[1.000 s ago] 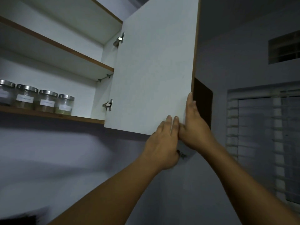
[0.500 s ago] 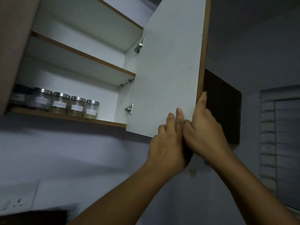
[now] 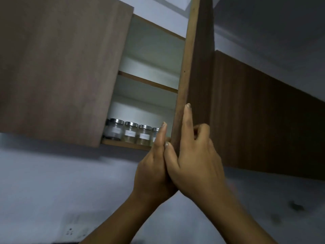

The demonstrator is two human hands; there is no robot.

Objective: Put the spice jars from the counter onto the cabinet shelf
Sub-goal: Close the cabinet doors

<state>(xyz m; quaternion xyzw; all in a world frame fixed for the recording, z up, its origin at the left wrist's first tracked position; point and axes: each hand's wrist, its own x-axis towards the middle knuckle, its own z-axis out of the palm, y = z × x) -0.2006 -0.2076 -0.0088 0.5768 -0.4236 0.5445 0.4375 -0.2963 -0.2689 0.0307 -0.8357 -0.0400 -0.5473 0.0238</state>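
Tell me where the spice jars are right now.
In the head view, the spice jars stand in a row on the bottom cabinet shelf, seen through the gap between the doors, just left of the left hand.

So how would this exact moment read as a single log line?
stage: cabinet door partly open | left hand and right hand on its lower edge | spice jars on bottom shelf

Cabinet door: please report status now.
Both hands, left hand and right hand, on cabinet door edge. Spice jars on bottom shelf. Nothing blocking.
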